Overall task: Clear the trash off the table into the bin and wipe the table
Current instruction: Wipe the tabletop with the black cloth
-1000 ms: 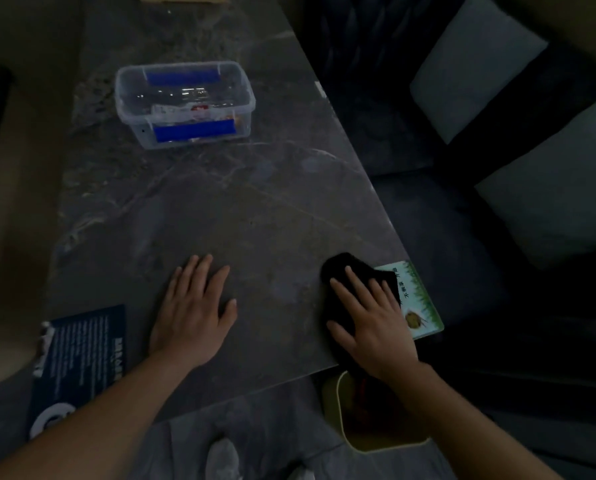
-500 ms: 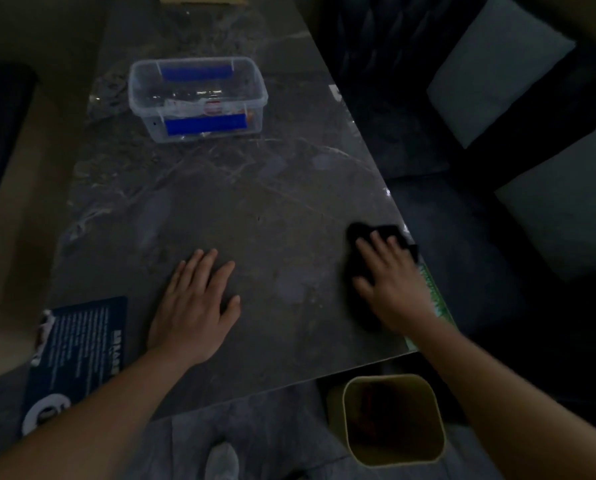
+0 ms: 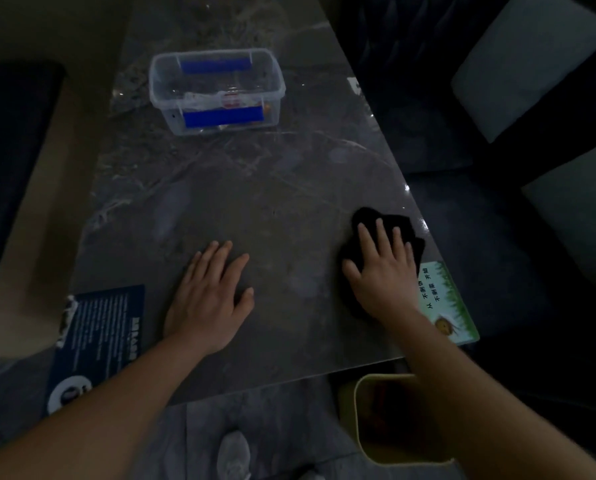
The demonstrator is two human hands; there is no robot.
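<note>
Closest to us, down on the floor, the yellow bin [image 3: 357, 417] stands just below the near right corner of the table [image 3: 272, 188]. It is too dark to tell what is inside it. A grey shoe [image 3: 234, 455] shows beside it.

On the table's near left edge lies a dark blue card [image 3: 99, 334]. On the near right edge lies a green card [image 3: 449, 306].

Our left hand [image 3: 208, 299] rests flat on the bare table. Its fingers are straight and close together, with the thumb out to the side.

Our right hand [image 3: 384, 275] presses down flat on the black cloth [image 3: 367, 216] by the right edge, just beside the green card. Its fingers are straight and a little spread.

Far back stands a clear box [image 3: 216, 91] with blue clips. We can see wrappers inside it.
</note>
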